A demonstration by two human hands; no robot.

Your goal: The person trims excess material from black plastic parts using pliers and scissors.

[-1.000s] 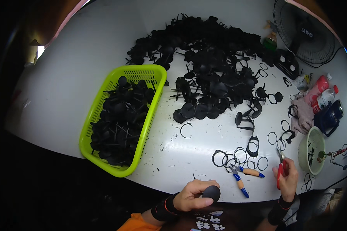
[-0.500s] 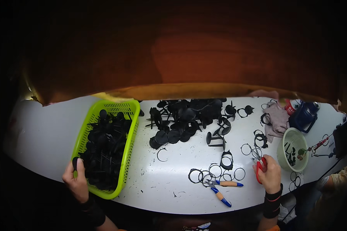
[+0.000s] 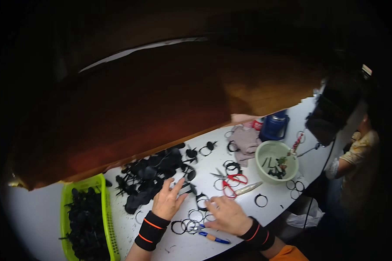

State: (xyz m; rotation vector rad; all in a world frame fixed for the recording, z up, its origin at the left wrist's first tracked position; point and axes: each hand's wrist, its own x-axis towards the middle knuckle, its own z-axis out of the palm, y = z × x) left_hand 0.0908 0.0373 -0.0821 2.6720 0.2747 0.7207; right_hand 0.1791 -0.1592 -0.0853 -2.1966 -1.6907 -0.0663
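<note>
My left hand (image 3: 167, 201) lies on the white table (image 3: 39, 217) with fingers spread, its fingertips at the near edge of a pile of black plastic parts (image 3: 154, 172). Just to its right, my right hand (image 3: 226, 214) rests palm down over several loose black rings (image 3: 191, 217); nothing shows in its grip. Both wrists wear black bands with orange stripes. Red-handled scissors (image 3: 231, 182) lie on the table just beyond my right hand. A small tool with a blue and orange handle (image 3: 214, 237) lies near my right wrist.
A lime green basket (image 3: 104, 204) full of black parts stands at the left. A pale green bowl (image 3: 274, 150) holding scraps, a pink cloth (image 3: 246, 140) and a blue container (image 3: 274, 126) sit at the right. Another person (image 3: 357, 161) sits past the table's right end.
My left hand left the basket and came to the black pile. My right hand no longer holds the red scissors, which lie on the table. The view has swung upward and right.
</note>
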